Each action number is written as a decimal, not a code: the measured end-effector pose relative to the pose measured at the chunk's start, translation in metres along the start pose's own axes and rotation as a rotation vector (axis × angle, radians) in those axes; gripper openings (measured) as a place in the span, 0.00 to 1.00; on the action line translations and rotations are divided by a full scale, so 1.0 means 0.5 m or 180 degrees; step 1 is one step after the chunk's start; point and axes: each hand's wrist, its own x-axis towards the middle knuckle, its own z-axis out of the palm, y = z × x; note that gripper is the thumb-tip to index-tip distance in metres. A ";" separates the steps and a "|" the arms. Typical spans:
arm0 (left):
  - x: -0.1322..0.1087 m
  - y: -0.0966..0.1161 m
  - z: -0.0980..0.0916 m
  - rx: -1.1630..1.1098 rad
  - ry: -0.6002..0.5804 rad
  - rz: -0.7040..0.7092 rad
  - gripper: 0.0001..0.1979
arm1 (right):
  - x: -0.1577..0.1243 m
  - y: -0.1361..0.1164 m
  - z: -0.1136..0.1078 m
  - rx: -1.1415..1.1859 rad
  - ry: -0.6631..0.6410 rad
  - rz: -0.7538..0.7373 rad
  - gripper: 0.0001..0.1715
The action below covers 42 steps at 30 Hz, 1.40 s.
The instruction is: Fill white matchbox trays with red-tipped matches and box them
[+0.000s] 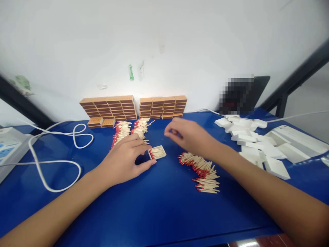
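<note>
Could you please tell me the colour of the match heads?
The match heads are red, best seen in the head view.

Stacked matchboxes point(110, 108) stood at rear; matches point(156, 153) lay in a tray point(163, 151) before them; cable point(36, 161) left, heaped trays point(245, 138) right.

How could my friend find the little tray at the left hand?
On the blue table, find the left hand. It grips one end of a small white matchbox tray. Unlike the white trays heaped on the right, this one holds red-tipped matches.
</note>
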 end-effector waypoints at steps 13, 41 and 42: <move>0.000 0.002 -0.003 0.0071 0.0007 0.0014 0.13 | 0.014 0.134 -0.032 -0.0613 -0.0627 0.0732 0.08; 0.000 0.001 0.000 0.0056 0.0010 0.0021 0.13 | 0.005 0.119 -0.048 -0.0443 -0.0929 0.0737 0.10; 0.000 0.001 0.000 0.0054 0.0006 0.0018 0.13 | 0.005 0.109 -0.048 -0.0421 -0.0883 0.0716 0.10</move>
